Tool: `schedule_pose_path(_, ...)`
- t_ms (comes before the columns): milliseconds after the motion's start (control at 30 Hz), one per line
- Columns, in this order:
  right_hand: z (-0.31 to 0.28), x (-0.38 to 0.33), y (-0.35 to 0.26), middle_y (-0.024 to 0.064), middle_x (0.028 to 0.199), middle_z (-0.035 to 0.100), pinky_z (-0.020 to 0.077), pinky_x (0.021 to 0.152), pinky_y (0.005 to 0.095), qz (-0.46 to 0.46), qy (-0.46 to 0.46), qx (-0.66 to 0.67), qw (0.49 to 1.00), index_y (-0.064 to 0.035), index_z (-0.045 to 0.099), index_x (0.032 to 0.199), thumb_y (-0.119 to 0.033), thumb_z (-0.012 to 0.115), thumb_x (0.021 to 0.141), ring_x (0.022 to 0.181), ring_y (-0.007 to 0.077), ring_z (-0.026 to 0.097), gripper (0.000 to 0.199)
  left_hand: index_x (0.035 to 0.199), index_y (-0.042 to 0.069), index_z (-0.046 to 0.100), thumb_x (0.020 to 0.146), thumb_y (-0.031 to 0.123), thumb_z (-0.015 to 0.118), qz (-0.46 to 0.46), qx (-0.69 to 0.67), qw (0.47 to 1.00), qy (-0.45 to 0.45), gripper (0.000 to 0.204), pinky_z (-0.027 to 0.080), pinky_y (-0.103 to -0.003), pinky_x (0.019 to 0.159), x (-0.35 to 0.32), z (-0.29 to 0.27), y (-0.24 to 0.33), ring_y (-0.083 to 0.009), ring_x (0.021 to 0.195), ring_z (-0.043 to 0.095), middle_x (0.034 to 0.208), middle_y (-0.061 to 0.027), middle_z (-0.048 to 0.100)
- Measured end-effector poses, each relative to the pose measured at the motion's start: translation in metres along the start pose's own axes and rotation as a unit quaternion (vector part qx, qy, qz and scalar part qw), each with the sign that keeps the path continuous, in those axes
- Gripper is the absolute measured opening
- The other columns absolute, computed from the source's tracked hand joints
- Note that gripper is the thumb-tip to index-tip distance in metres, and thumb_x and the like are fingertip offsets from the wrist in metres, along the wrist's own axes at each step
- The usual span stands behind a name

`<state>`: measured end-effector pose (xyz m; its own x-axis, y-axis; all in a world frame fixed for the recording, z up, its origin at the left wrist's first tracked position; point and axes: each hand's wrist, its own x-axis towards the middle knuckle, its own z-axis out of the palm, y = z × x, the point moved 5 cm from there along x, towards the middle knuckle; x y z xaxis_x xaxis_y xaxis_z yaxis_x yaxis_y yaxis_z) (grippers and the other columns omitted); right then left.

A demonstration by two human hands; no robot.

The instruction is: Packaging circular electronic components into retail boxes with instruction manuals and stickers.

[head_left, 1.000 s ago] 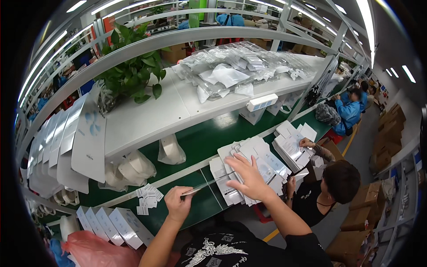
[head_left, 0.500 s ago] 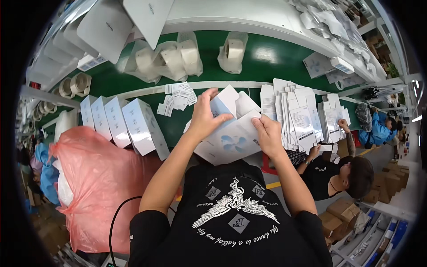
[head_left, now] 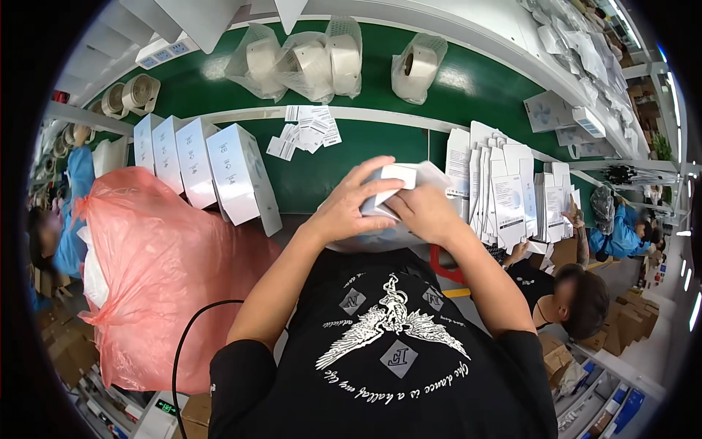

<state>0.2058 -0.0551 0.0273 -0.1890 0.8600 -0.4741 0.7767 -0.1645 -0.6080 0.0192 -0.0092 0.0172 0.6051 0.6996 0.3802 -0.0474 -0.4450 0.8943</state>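
The left hand [head_left: 349,205] pinches the box [head_left: 399,173]; the right hand's [head_left: 428,212] grip is hidden. It looks light, bendy, best held by edges.

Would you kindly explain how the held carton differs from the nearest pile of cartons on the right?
The left hand and right hand are on the carton, while the pile rests on the bench. The carton is single; the pile has many, overlapping. The carton looks opened out, while those in the pile look flat. Both show white and pale blue.
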Motion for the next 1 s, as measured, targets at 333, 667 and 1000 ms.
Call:
schedule_pose_path(333, 0.028, 0.016, 0.108, 0.0159, 0.14, 0.068, 0.0521, 0.11, 0.0428, 0.056, 0.076, 0.533, 0.841, 0.0006, 0.053, 0.152, -0.031, 0.077, 0.1, 0.122, 0.0283, 0.068, 0.065, 0.107, 0.012, 0.065, 0.075, 0.03, 0.095, -0.075, 0.007, 0.997, -0.02, 0.047, 0.038, -0.044, 0.117, 0.02, 0.017, -0.028, -0.0364, 0.143, 0.049, 0.161, -0.0193, 0.046)
schedule_pose_path(667, -0.004, 0.025, 0.158, 0.0115, 0.127, 0.069, 0.0519, 0.101, 0.0304, 0.061, -0.023, 0.462, 0.884, -0.0069, 0.061, 0.109, -0.03, 0.082, 0.095, 0.114, 0.0185, 0.066, 0.035, 0.126, 0.014, 0.056, 0.075, 0.031, 0.096, -0.23, -0.086, 0.969, 0.017, 0.067, 0.04, -0.041, 0.115, 0.039, 0.061, -0.063, -0.0321, 0.136, 0.052, 0.154, -0.0188, 0.049)
schedule_pose_path(1000, -0.031, 0.049, 0.158, 0.0088, 0.105, 0.076, 0.0562, 0.087, 0.0278, 0.012, -0.115, 0.447, 0.887, -0.0007, 0.067, 0.127, -0.016, 0.088, 0.087, 0.095, 0.0145, 0.071, 0.047, 0.135, 0.011, 0.05, 0.072, 0.032, 0.099, -0.228, -0.051, 0.972, 0.001, 0.083, 0.04, -0.042, 0.115, 0.05, 0.086, -0.065, -0.0335, 0.13, 0.053, 0.146, -0.0177, 0.052)
